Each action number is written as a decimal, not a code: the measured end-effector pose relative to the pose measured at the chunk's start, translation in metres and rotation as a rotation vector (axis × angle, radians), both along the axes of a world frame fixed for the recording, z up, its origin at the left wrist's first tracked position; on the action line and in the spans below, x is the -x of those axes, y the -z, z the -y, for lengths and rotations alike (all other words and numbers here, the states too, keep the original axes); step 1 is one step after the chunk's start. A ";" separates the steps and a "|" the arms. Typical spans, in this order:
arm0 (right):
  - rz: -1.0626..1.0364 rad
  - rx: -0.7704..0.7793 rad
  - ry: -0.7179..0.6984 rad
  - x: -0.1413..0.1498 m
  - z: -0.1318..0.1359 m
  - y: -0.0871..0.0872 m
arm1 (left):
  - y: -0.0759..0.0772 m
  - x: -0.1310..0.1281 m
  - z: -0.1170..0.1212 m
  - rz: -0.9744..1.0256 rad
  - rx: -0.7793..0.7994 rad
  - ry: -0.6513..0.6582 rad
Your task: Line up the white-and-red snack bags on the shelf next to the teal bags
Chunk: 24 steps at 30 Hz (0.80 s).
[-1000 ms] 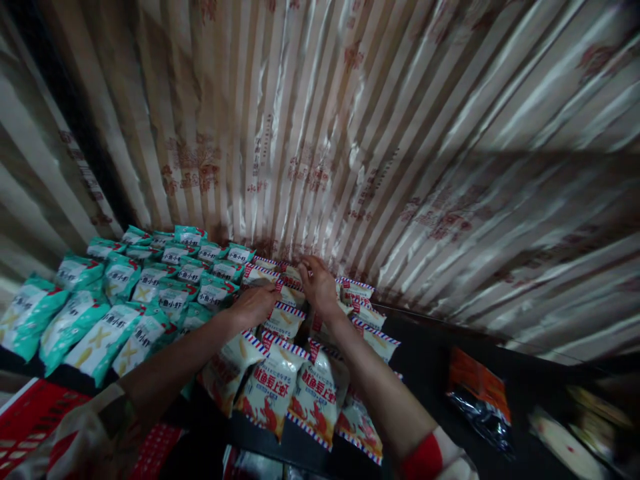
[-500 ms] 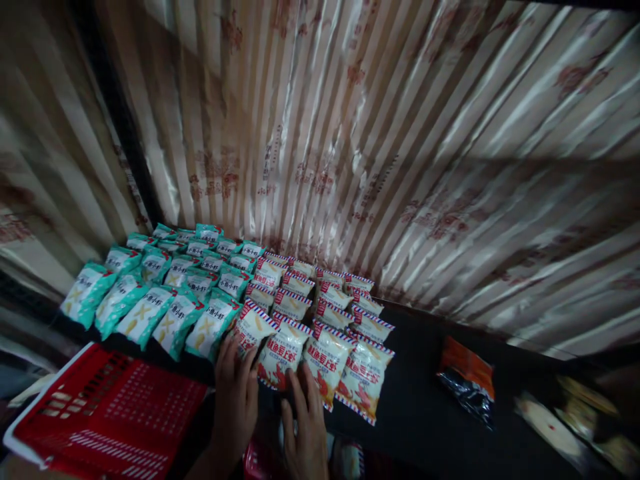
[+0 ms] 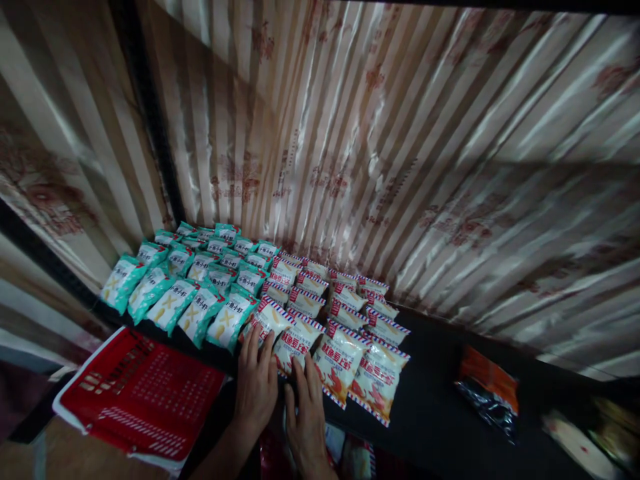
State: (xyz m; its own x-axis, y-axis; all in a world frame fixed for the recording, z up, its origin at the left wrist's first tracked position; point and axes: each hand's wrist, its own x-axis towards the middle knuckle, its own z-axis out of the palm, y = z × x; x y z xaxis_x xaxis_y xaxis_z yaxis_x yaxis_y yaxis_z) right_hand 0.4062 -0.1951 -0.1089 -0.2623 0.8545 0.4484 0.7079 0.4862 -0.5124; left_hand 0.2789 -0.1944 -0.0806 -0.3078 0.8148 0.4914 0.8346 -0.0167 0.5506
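Note:
Crisp-type snack bags in cream and red with striped edges [image 3: 335, 360] stand in rows on a black shelf surface. My left hand [image 3: 256, 383] rests with fingers apart against the lower part of the leftmost front snack bag [image 3: 273, 320]. Beside it, my right hand [image 3: 305, 410] has its outstretched fingertips at the bottom of the second front bag [image 3: 298, 340]. Neither hand is wrapped around a bag. To the left, several teal and white snack bags [image 3: 173, 303] stand in rows, slightly leaning back.
A red perforated shopping basket [image 3: 150, 393] sits at the lower left. An orange and black packet [image 3: 487, 390] lies on the black shelf [image 3: 430, 400] to the right, with blurred packages [image 3: 580, 443] farther right. Creased striped sheeting [image 3: 320, 133] covers the back. More packages [image 3: 357, 457] show below the shelf edge.
The view has turned slightly left, so the scene sits farther right. My right hand has shifted a little left and forward against the second bag. My left hand stays at the first bag.

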 end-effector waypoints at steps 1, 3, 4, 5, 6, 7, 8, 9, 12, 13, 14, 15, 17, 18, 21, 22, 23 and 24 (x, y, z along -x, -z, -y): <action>-0.017 -0.006 0.013 0.001 0.001 -0.001 | 0.000 0.000 0.000 -0.007 0.004 -0.005; -0.053 -0.016 0.043 0.004 0.003 -0.002 | 0.000 -0.001 0.000 -0.021 0.012 -0.012; -0.066 -0.016 0.052 0.006 0.004 -0.002 | 0.000 -0.001 0.001 -0.027 0.016 -0.014; -0.076 -0.014 0.054 0.008 0.004 -0.002 | 0.000 -0.001 0.001 -0.031 0.019 -0.017; -0.082 -0.012 0.050 0.009 0.004 -0.001 | 0.000 0.000 0.001 -0.032 0.023 -0.022; -0.085 -0.006 0.043 0.011 0.004 0.000 | 0.000 0.000 0.001 -0.031 0.028 -0.026; -0.088 0.000 0.037 0.013 0.003 0.001 | 0.001 0.000 0.001 -0.030 0.032 -0.031; -0.093 0.003 0.032 0.014 0.002 0.002 | 0.001 0.000 0.001 -0.028 0.033 -0.033; -0.109 0.007 0.029 0.016 0.000 0.002 | 0.002 0.000 0.001 -0.026 0.019 -0.021; -0.109 0.009 0.030 0.017 -0.001 0.001 | 0.002 0.000 0.000 -0.025 0.008 -0.015; -0.107 0.009 0.033 0.017 -0.001 0.000 | 0.002 0.000 0.000 -0.022 0.000 -0.010; -0.102 0.005 0.036 0.017 0.000 -0.002 | 0.002 0.000 0.000 -0.017 -0.005 -0.007; -0.088 -0.019 0.045 0.018 0.001 -0.004 | 0.001 -0.001 0.000 -0.006 -0.006 -0.007; -0.080 -0.037 0.051 0.018 0.001 -0.005 | 0.000 -0.001 0.000 -0.002 -0.004 -0.006; -0.049 -0.080 0.064 0.019 0.000 -0.005 | -0.003 -0.001 0.002 0.011 -0.015 -0.004; -0.037 -0.088 0.064 0.019 -0.001 -0.005 | -0.004 -0.001 0.002 0.020 -0.025 -0.002; -0.024 -0.093 0.060 0.020 -0.002 -0.006 | -0.006 -0.001 0.003 0.033 -0.035 -0.001; -0.015 -0.095 0.054 0.021 -0.004 -0.006 | -0.007 -0.001 0.003 0.046 -0.046 0.001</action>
